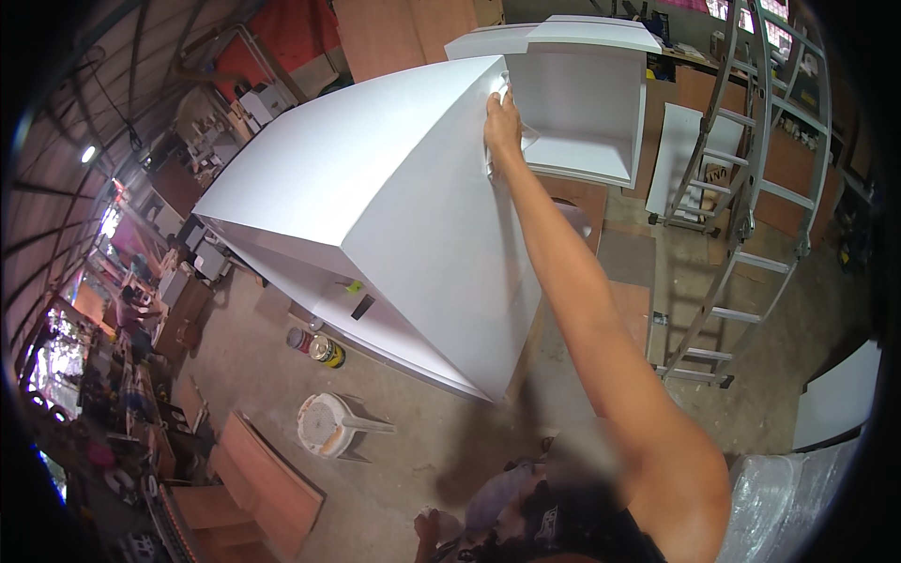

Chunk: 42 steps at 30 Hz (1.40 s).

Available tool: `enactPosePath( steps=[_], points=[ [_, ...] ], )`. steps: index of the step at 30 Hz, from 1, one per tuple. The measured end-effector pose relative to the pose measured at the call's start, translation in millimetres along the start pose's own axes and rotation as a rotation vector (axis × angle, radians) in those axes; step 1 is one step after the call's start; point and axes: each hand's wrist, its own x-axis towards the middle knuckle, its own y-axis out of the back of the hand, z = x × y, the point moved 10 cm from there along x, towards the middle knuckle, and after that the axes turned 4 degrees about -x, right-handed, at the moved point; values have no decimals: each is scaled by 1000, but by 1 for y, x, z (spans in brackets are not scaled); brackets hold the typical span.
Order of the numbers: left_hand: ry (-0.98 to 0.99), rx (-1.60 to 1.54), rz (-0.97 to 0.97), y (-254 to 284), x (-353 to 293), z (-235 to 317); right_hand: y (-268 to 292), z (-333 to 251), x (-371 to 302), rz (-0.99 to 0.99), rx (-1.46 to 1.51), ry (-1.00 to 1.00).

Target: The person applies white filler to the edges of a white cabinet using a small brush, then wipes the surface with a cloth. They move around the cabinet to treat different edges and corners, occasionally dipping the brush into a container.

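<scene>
Concrete floor [404, 418] lies below the left hand [427, 533], whose grip cannot be told. Beyond: one stool [322, 424]; one white cabinet [422, 235], the right hand [504, 129] clamping a pale sheet [503, 83] to its edge; one ladder [735, 314]; a second cabinet [582, 98].

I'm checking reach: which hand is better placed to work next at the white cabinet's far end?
Probably the right hand: it is at the far end of the white cabinet, arm stretched out. The left hand is low, near the body, well away from there.
</scene>
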Motion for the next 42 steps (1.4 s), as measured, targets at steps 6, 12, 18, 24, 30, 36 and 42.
enactPosePath(
  steps=[6, 12, 18, 24, 30, 36, 42],
  points=[
    [-159, 130, -32, -12, 6, -11, -28, -87, -164, -80, -136, 413],
    [16, -215, -86, -2, 35, 8, -13, -11, -57, -77, -20, -31],
    [-50, -226, -107, 2, 31, 8, -21, -110, -200, -58, -31, 348],
    [-68, -28, -83, 12, 41, -28, -10, -116, -238, -32, 1, 572],
    [-28, -91, -136, 16, 45, -48, -5, -141, -287, -33, 27, 817],
    [-98, -35, -93, 23, 56, -88, -7, -166, -287, -74, 70, 818],
    [-130, -168, -130, 20, 49, -69, -7, -161, -288, -56, 126, 746]
  ],
)
